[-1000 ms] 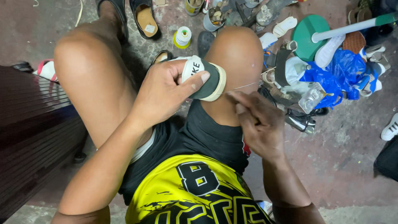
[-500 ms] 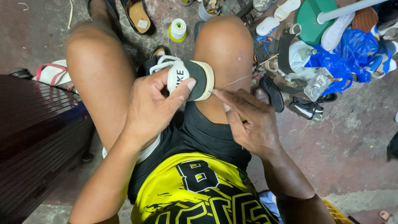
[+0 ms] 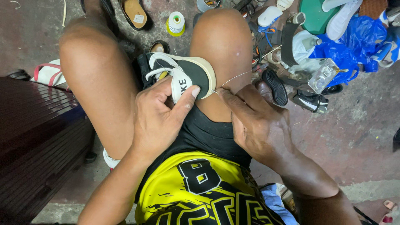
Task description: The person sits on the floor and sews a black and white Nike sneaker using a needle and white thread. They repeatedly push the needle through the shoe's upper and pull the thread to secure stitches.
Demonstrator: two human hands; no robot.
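A black and white sneaker [image 3: 189,73] with a cream sole rests between my bare knees, heel towards me. My left hand [image 3: 160,116] grips it from below, thumb pressed on the white heel tab. My right hand [image 3: 252,118] pinches something thin at the sole's edge, where a taut pale thread [image 3: 237,77] runs up and to the right. Whether a needle is in the fingers I cannot tell.
A spool of thread [image 3: 176,21] on a yellow base stands on the floor ahead. Loose shoes, a black sole [image 3: 275,86], a blue plastic bag [image 3: 354,46] and a clear bottle [image 3: 321,76] crowd the right. A dark bench [image 3: 37,137] lies on my left.
My right hand has moved up to the sneaker's sole edge and pinched in there. The left hand has turned the sneaker slightly and kept its hold.
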